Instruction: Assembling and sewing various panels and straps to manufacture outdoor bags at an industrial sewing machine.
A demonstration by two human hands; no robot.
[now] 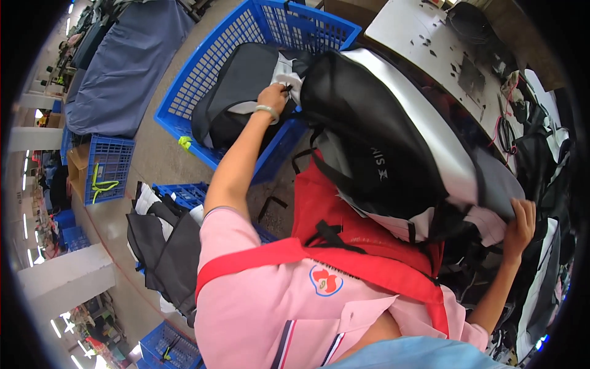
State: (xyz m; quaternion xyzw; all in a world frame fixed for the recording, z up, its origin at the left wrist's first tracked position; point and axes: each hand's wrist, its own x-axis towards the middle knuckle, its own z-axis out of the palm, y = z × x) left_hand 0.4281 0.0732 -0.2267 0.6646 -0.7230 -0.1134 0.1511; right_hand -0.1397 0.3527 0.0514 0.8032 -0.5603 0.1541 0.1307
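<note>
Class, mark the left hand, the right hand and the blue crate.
left hand (273, 97), head view, back of the hand
right hand (520, 224), head view, back of the hand
blue crate (203, 71), head view, left lattice wall

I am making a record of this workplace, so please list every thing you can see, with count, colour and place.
backpack: one, black and grey, held up in the centre, between both hands
large crate: one, blue, upper centre on the floor, holding dark backpack pieces
small crates: several, blue, on the floor at left and lower left
fabric stack: one, dark grey and white, on a crate at left
covered table: one, blue-grey cloth, upper left
worktable: one, white, upper right
apron: one, red, over a pink shirt
left hand: fingers gripping the backpack's top, wrist with a bracelet
right hand: fingers gripping the backpack's lower corner
</note>
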